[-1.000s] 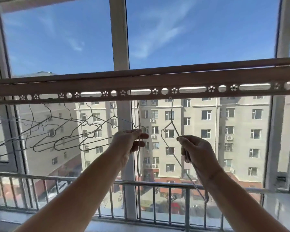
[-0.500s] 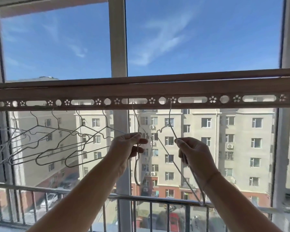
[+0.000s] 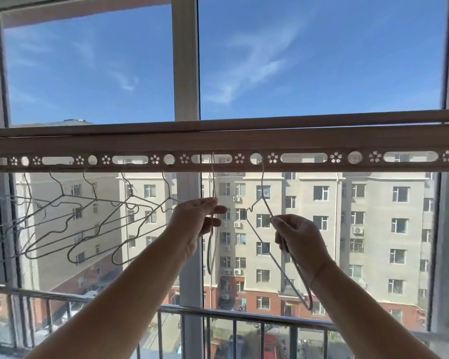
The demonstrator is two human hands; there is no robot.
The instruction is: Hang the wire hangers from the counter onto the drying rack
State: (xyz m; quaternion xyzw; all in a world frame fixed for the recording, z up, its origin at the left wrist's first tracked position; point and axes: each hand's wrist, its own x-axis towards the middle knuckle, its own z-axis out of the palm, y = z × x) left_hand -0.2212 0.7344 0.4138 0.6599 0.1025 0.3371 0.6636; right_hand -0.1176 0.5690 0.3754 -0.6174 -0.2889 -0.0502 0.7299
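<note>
The drying rack bar [image 3: 244, 145] runs across the window, pierced with round holes and slots. Several thin wire hangers [image 3: 94, 229] hang from its left half. My left hand [image 3: 196, 221] pinches the neck of a wire hanger [image 3: 213, 182] seen edge-on, whose hook reaches up into a slot of the bar. My right hand [image 3: 298, 237] grips the shoulder of another wire hanger [image 3: 262, 203]; its hook sits in a round hole of the bar, and its lower end dips below my wrist.
A white window post [image 3: 186, 60] stands behind the bar at centre. A metal balcony railing [image 3: 244, 317] runs below my arms. The bar's holes and slots to the right [image 3: 355, 157] hold nothing. Apartment blocks lie outside.
The view has tilted up, so the bar sits lower in frame. Both hands stay on their hangers; the two hooks now sit higher, in the bar's openings.
</note>
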